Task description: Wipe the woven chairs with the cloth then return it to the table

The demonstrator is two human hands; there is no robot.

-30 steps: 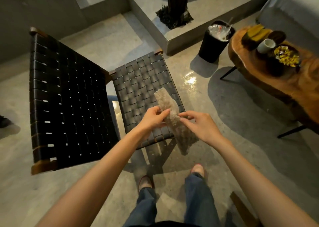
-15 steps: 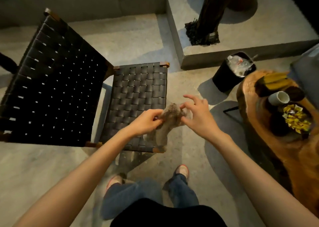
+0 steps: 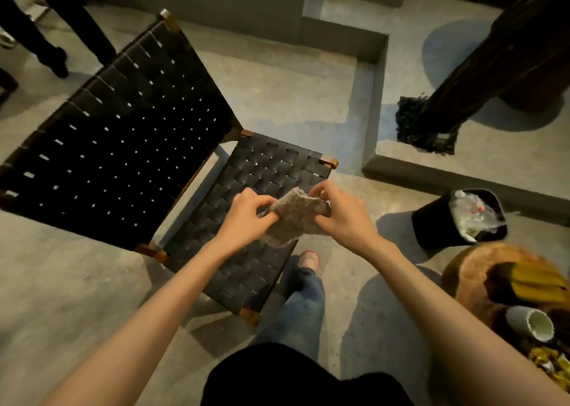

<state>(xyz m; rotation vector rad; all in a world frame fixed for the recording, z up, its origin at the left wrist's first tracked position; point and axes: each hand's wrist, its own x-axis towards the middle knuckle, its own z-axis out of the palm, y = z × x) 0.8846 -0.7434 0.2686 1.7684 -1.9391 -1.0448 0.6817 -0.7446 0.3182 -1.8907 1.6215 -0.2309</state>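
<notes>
Left hand [image 3: 246,217] and right hand [image 3: 342,214] grip the cloth [image 3: 293,217] above the woven chair [image 3: 268,171].
On my feed, each hand's fingers curl round one end of the bunched grey cloth, held in the air over the seat; the wooden table [image 3: 468,270] stands apart to my right, near a black bin [image 3: 438,223].

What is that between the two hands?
A crumpled grey cloth, gripped at each end by the left hand and right hand, above the woven chair seat; head view.
</notes>
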